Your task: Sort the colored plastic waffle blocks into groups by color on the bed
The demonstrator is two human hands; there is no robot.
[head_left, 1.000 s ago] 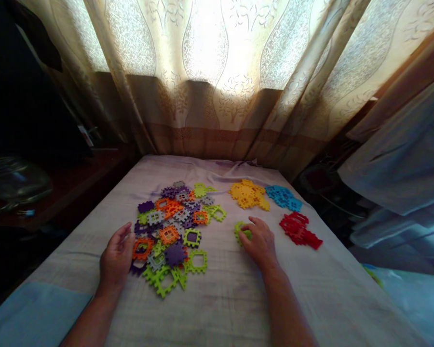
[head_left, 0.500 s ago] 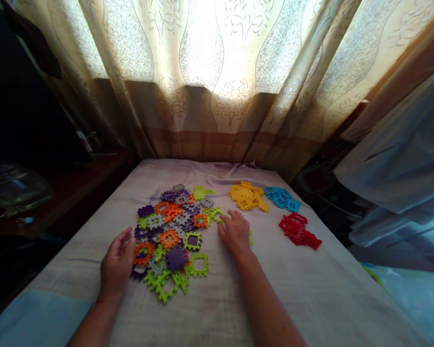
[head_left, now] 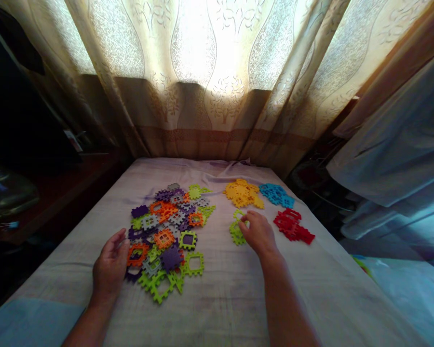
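Observation:
A mixed heap of flat, notched plastic building tiles lies on the bed sheet, with an orange window tile (head_left: 164, 238), a purple square tile (head_left: 171, 258) and a green frame tile (head_left: 194, 263) among them. At the heap's left edge rests my left hand (head_left: 111, 262), fingers loosely curved and apart, holding nothing. My right hand (head_left: 259, 233) is over a small group of green tiles (head_left: 236, 233) right of the heap. Its thumb and fingertips are closed on a green tile (head_left: 238, 214) at the group's far side; the fingers partly cover the group.
Beyond my right hand lie a yellow tile pile (head_left: 241, 193), a blue tile pile (head_left: 277, 194) and a red tile pile (head_left: 292, 225). A patterned curtain (head_left: 202, 111) hangs behind the sheet-covered surface (head_left: 220, 308). Dark furniture stands at left; cloth hangs at right.
My right hand has moved right, from the heap's edge to the small green group, which now shows more fully. My left hand stays beside the heap. The view has shifted slightly.

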